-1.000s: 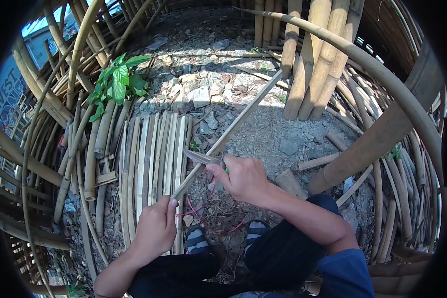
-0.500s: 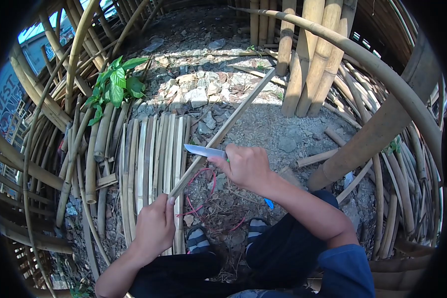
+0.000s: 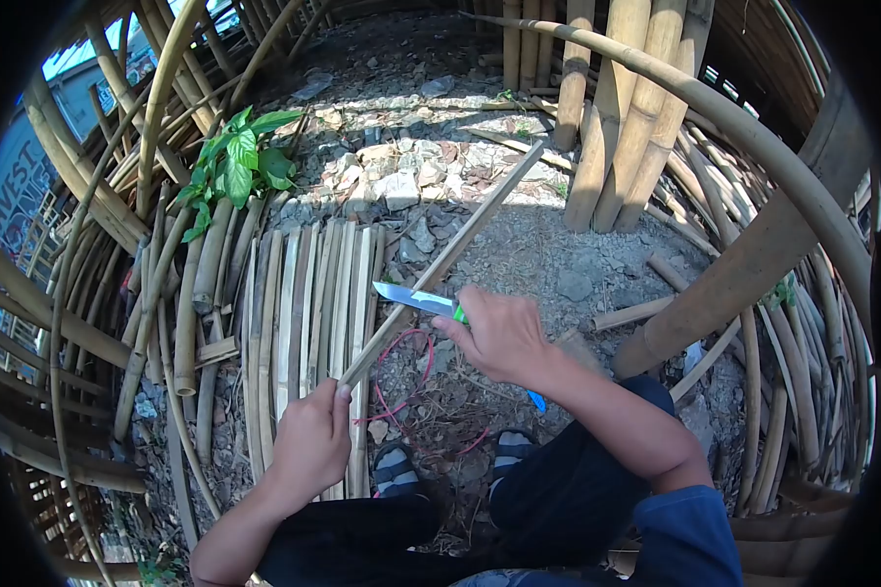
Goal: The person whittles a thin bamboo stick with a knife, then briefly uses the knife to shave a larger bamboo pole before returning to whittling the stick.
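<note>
My left hand (image 3: 310,437) is closed around the lower end of a long bamboo strip (image 3: 475,223), which slants up and away to the right. In my right hand (image 3: 500,334) is a knife (image 3: 413,297) with a bright blade and a bit of green handle showing. The blade lies across the strip near its middle, its tip pointing left. Most of the handle is hidden by my fingers. Beneath the strip, to the left, a row of split bamboo strips (image 3: 308,284) lies side by side on the ground.
Pink string (image 3: 431,357) curls on the ground in front of my feet. A leafy green plant (image 3: 237,166) grows at the left among bamboo poles. Thick bamboo poles (image 3: 646,108) stand at the back right, and a slanted pole (image 3: 729,269) rises nearer me. Rubble (image 3: 401,176) covers the ground ahead.
The blade has shifted slightly along the strip, and more of the green handle shows. My left hand keeps its hold at the lower end. The whole view has moved a little.
</note>
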`<state>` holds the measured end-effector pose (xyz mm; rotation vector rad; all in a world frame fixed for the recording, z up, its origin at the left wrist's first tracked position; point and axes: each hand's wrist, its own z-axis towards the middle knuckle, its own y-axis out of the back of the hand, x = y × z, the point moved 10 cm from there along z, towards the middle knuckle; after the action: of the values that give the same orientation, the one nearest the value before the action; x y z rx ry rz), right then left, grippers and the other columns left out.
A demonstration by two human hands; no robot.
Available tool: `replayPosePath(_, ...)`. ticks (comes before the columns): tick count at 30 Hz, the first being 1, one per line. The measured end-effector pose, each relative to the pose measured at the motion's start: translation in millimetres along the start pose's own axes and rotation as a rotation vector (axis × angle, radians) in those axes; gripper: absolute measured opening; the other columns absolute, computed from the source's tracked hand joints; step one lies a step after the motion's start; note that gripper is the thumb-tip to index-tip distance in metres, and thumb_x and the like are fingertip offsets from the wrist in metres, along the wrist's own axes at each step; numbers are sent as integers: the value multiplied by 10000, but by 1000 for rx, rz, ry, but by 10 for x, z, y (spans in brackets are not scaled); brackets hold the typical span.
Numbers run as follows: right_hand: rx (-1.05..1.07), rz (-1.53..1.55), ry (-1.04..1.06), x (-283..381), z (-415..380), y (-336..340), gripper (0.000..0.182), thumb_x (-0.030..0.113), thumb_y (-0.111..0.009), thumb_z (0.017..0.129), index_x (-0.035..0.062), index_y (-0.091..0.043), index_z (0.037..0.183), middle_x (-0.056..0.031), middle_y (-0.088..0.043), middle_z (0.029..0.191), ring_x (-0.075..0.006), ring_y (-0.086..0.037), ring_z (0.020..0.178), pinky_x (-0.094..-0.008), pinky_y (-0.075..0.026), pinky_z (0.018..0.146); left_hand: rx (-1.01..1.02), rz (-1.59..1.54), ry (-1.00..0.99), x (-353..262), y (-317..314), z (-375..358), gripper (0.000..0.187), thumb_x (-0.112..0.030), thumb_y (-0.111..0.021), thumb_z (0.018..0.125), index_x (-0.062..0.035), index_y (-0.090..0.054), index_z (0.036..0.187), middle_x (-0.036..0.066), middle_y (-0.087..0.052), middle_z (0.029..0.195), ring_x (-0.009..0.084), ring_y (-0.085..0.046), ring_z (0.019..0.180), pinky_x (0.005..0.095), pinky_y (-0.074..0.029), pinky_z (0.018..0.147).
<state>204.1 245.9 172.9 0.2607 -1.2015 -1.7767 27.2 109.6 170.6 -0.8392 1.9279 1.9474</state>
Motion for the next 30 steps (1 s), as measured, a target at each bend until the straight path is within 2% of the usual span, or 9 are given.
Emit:
replayPosePath(6,-146,-60,3,89,16,113,395,406,-666,943,71,-540,774,-92,-604,626,-283,-628,532,-421,-466,474,-20,13,-2,33,-10,5,304,-198,-461,1067,31,-535,881,312,-594,704,538,-591,690,588,-443,622)
replayPosePath(8,-313,-224,60,222,-40,224,388,402,-674,936,87,-535,759,-82,-565,606,-272,-582,518,-412,-435,481,-104,33,-64,33,24,1,323,-171,-454,1075,49,-612,900,208,-511,570,379,-554,520,456,-409,539)
replayPosePath(11,-359,-371,85,344,-63,297,378,407,-681,924,98,-539,758,-55,-544,604,-249,-569,526,-381,-438,491,-120,53,-65,7,49,-7,327,-172,-452,1077,53,-609,900,218,-518,581,386,-563,531,460,-414,545)
replayPosePath(15,-286,-234,33,279,-32,232,393,399,-655,953,77,-540,758,-85,-568,587,-278,-580,492,-410,-444,470,-124,48,-74,31,40,-14,330,-175,-452,1078,54,-608,900,219,-524,584,390,-565,533,461,-413,543)
replayPosePath(17,-54,7,-66,167,-15,-18,413,399,-628,977,60,-544,757,-114,-615,559,-292,-611,432,-432,-478,419,-112,47,-59,13,35,-11,332,-178,-454,1078,54,-607,898,218,-523,583,386,-562,529,460,-413,539)
replayPosePath(18,-53,6,-68,163,-20,-26,413,399,-628,977,60,-544,757,-114,-615,559,-292,-611,432,-432,-478,419,-111,47,-60,13,30,-11,332,-178,-454,1078,54,-607,898,218,-523,583,386,-562,529,460,-413,539)
replayPosePath(20,-54,52,-87,140,-28,-48,426,371,-612,1000,30,-533,757,-157,-587,539,-353,-582,419,-481,-444,416,-103,46,-60,23,24,-12,333,-179,-455,1078,53,-607,895,217,-521,581,380,-560,524,458,-410,535)
replayPosePath(26,-183,-143,26,108,-31,26,412,384,-634,980,49,-530,764,-118,-590,548,-292,-599,428,-405,-477,406,-81,37,-55,27,4,-14,336,-183,-453,1080,52,-602,892,204,-508,568,364,-540,501,452,-399,526)
replayPosePath(30,-194,-213,64,96,-1,16,410,391,-648,965,62,-521,755,-94,-584,553,-258,-606,434,-379,-479,401,-82,36,-65,18,14,-7,343,-187,-448,1083,53,-600,891,196,-500,561,346,-526,485,445,-390,519)
